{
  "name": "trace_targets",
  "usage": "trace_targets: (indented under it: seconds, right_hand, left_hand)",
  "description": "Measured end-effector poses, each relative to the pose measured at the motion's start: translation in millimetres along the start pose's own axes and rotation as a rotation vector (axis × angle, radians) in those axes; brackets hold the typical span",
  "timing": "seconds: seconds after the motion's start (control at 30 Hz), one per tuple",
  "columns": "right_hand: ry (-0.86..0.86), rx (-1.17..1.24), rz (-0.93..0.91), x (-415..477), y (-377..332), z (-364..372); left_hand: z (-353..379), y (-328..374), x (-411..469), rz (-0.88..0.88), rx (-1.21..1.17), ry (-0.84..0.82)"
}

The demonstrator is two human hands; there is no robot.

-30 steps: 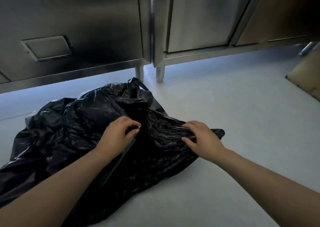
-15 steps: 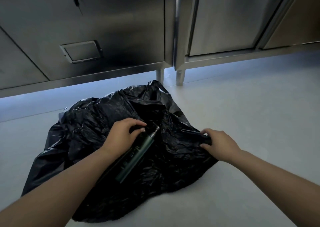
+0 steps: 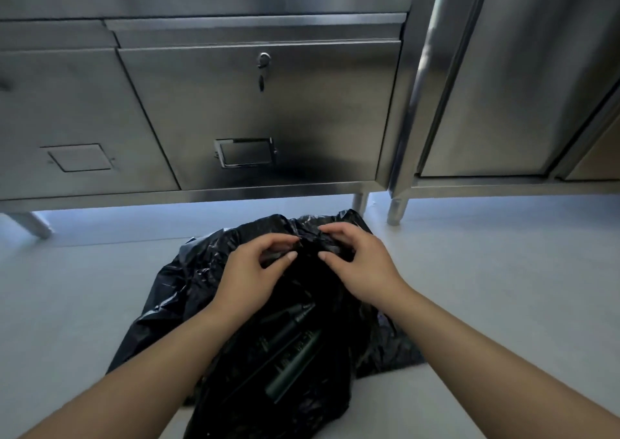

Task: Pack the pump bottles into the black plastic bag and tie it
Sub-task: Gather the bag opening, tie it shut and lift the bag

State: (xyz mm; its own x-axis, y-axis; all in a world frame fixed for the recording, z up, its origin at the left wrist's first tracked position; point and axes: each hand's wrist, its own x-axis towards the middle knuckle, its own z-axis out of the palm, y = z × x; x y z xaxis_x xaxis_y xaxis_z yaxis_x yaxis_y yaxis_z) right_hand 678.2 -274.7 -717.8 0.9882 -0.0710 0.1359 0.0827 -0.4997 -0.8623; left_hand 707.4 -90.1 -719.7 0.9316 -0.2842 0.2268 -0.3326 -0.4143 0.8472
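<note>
On the pale floor in front of a steel cabinet, the left hand and right hand each pinch the far edge of the black bag, while dark green pump bottles lie inside its open mouth.

Setting: commercial kitchen or similar institutional back-of-house room. Evidence: brushed stainless-steel cabinet on short round metal legs; keyed lock with a key hanging in it; framed label holder on the door; a second stainless-steel unit just beside it on the right; smooth, pale, seamless floor running beneath both units.
</note>
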Motion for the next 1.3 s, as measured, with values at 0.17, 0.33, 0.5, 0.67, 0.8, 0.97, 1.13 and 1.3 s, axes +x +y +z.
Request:
trace_targets:
  seconds: [0.17, 0.33, 0.5, 0.67, 0.8, 0.97, 1.13, 1.3]
  right_hand:
    - [-0.139, 0.127, 0.023, 5.7, 2.6, 19.1]
    - [-0.188, 0.045, 0.014, 2.5, 9.3, 17.1]
    - [-0.181, 0.005, -0.032, -1.2, 6.3, 14.6]
    - [-0.116, 0.019, -0.033, -7.5, 11.7, 6.6]
    - [0.004, 0.087, 0.011, -11.2, 24.8, -10.9]
    - [-0.024, 0.323, 0.206, -16.5, 38.0, 4.9]
    - [-0.062, 0.344, 0.216, -8.2, 33.3, 23.4]
    - [0.022, 0.333, 0.166, 5.4, 25.9, 26.4]
  left_hand:
    - [-21.7, -17.3, -1.2, -0.04, -0.034, -0.015]
    - [-12.9, -27.7, -4.4, -0.047, -0.05, -0.16]
    - [5.7, -25.3, -0.7, -0.055, -0.023, -0.15]
    - [15.3, -17.2, 1.3, -0.047, 0.052, -0.037]
    - [11.2, -18.0, 2.8, -0.098, 0.038, -0.007]
    - [7.8, -20.7, 2.4, -0.134, 0.014, 0.016]
    - [3.5, -26.2, 2.5, -0.17, -0.03, 0.07]
    - [-13.0, -29.7, -1.9, -0.199, -0.11, -0.096]
